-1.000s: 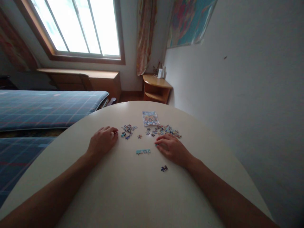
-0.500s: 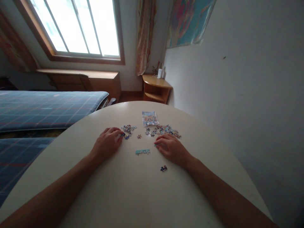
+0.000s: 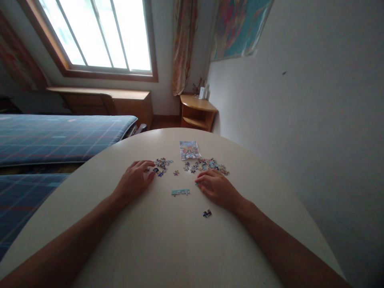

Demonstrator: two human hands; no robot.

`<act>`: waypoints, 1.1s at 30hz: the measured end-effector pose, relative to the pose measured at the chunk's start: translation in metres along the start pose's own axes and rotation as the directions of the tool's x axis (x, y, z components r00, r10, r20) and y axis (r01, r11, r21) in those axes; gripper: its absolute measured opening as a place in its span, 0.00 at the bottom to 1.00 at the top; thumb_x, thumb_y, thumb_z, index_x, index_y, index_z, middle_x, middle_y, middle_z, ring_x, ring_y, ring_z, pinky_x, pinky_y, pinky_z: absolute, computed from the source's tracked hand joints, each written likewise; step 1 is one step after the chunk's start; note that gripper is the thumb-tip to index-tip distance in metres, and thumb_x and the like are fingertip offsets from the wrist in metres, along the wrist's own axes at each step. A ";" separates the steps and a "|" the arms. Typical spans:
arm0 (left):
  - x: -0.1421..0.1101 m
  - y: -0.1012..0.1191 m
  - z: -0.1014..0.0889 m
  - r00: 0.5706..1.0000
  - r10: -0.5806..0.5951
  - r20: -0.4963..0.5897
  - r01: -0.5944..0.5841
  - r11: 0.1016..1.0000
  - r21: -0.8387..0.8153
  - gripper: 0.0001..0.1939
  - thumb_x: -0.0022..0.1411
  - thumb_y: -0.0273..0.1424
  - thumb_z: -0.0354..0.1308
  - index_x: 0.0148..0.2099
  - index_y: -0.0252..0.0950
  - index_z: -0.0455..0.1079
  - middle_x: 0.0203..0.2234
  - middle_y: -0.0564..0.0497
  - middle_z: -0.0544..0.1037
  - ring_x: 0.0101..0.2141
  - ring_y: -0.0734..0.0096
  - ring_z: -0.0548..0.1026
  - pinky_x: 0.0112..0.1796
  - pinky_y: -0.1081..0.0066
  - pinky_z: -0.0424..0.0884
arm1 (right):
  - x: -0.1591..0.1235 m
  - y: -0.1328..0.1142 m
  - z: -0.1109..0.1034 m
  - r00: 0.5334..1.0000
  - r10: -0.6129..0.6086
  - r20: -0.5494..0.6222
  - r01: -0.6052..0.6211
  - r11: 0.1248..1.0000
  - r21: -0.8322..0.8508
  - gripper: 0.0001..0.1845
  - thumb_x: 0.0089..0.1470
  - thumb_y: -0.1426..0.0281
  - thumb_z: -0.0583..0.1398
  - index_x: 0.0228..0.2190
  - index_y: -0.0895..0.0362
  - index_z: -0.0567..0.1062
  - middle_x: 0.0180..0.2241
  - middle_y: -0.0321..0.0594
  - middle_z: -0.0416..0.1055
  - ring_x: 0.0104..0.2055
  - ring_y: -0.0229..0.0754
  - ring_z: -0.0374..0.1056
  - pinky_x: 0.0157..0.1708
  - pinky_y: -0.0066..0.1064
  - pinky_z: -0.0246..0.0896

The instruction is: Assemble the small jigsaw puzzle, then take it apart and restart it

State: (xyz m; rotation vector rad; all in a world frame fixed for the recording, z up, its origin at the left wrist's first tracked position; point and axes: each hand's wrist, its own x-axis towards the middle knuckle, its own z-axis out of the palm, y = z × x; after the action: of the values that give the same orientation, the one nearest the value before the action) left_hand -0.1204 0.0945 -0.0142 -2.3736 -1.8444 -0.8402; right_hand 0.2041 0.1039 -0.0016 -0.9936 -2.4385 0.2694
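My left hand [image 3: 135, 179] rests at the left edge of a small pile of jigsaw puzzle pieces [image 3: 163, 162], thumb and fingers apart with nothing between them. A dark puzzle piece [image 3: 156, 170] lies just off its fingertips. My right hand [image 3: 217, 188] is below a larger pile of pieces [image 3: 210, 163], its fingertips pinched on a small teal puzzle piece [image 3: 197, 184], mostly hidden. Between the hands lies a joined teal strip of pieces [image 3: 180, 192]. One loose piece [image 3: 176, 173] sits above it, and a dark piece [image 3: 207, 213] lies nearer to me.
A printed picture sheet [image 3: 189, 150] lies behind the piles on the round white table [image 3: 168, 240]. Beyond the table's left edge is a plaid mattress [image 3: 60, 136]. A white wall [image 3: 285, 120] rises on the right, and a small corner shelf [image 3: 198, 104] stands behind.
My left hand has let go of the dark puzzle piece at the left pile and its fingers have spread. The right hand has stayed in place.
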 end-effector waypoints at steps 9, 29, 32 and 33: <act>-0.001 -0.001 -0.003 0.997 -0.075 0.001 0.074 0.992 0.104 0.10 0.59 0.31 0.53 0.40 0.40 0.75 0.44 0.47 0.80 0.47 0.52 0.74 0.53 0.53 0.68 | 0.000 -0.002 -0.001 1.000 0.019 0.009 -0.019 1.000 0.008 0.09 0.58 0.72 0.61 0.40 0.53 0.78 0.45 0.41 0.76 0.49 0.45 0.69 0.54 0.43 0.61; -0.001 0.004 0.002 0.996 0.068 0.052 -0.071 0.996 0.057 0.13 0.65 0.33 0.50 0.44 0.39 0.75 0.45 0.47 0.80 0.47 0.57 0.74 0.53 0.57 0.68 | 0.001 -0.001 -0.001 1.000 0.013 0.015 -0.013 1.000 0.002 0.09 0.57 0.73 0.61 0.41 0.53 0.78 0.45 0.41 0.76 0.49 0.45 0.69 0.54 0.42 0.61; -0.001 0.005 0.002 0.998 0.054 0.045 -0.055 0.998 0.029 0.13 0.65 0.33 0.51 0.46 0.39 0.74 0.44 0.47 0.80 0.48 0.56 0.74 0.52 0.56 0.68 | 0.001 -0.001 -0.001 1.000 0.017 0.018 -0.017 1.000 0.004 0.10 0.57 0.73 0.61 0.41 0.53 0.78 0.45 0.40 0.76 0.49 0.45 0.69 0.54 0.42 0.61; -0.001 0.005 0.002 0.998 0.052 0.046 -0.053 0.998 0.019 0.13 0.66 0.33 0.51 0.46 0.40 0.74 0.44 0.47 0.80 0.48 0.56 0.74 0.52 0.56 0.68 | 0.001 -0.001 -0.001 1.000 0.017 0.018 -0.017 1.000 0.003 0.10 0.57 0.73 0.61 0.41 0.53 0.78 0.45 0.40 0.76 0.49 0.45 0.69 0.54 0.42 0.61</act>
State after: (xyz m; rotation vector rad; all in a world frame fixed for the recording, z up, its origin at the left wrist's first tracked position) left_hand -0.1154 0.0923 -0.0148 -2.4379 -1.7881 -0.7659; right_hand 0.2036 0.1035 -0.0002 -1.0155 -2.4458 0.2889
